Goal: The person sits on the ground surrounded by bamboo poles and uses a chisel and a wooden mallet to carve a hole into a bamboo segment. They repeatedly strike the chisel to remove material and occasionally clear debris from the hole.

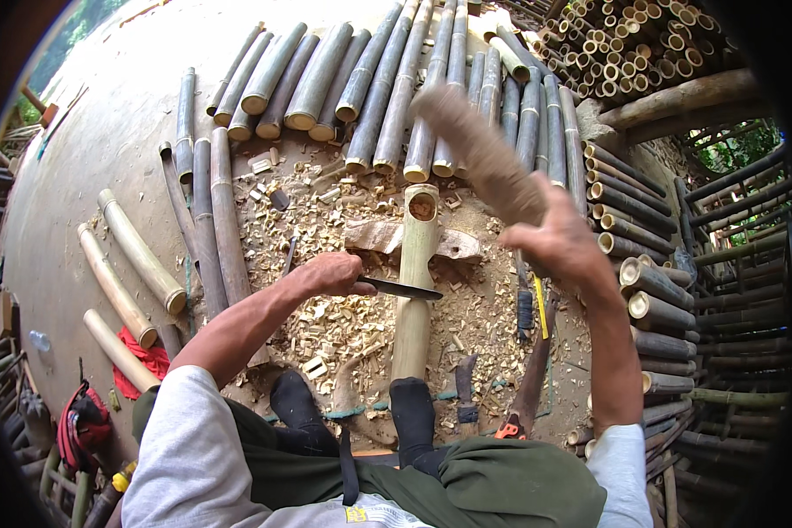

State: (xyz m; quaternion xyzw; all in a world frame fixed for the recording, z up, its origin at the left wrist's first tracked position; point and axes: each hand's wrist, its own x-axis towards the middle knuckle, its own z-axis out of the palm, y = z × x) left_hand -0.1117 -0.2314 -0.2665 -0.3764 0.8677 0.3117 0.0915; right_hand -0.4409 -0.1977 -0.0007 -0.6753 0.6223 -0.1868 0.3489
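My left hand (333, 274) is closed round the handle of a dark-bladed knife (402, 289). The blade lies across a pale bamboo pole (418, 339), which has an oval opening cut near its far end and a notch in its right side. That pole rests over a rough wooden block (374, 236), and my foot in a black sock touches its near end. Raised to the right, my right hand (561, 239) grips a thick wooden club (484, 154), blurred by motion and slanting up to the left above the bamboo.
Wood chips (339, 330) cover the ground around the block. Dark bamboo poles (396, 97) lie in a row beyond, with a stack of bamboo (660, 299) on the right. A saw (530, 383) lies near my right knee. Pale poles (141, 251) lie at left beside a red cloth (141, 363).
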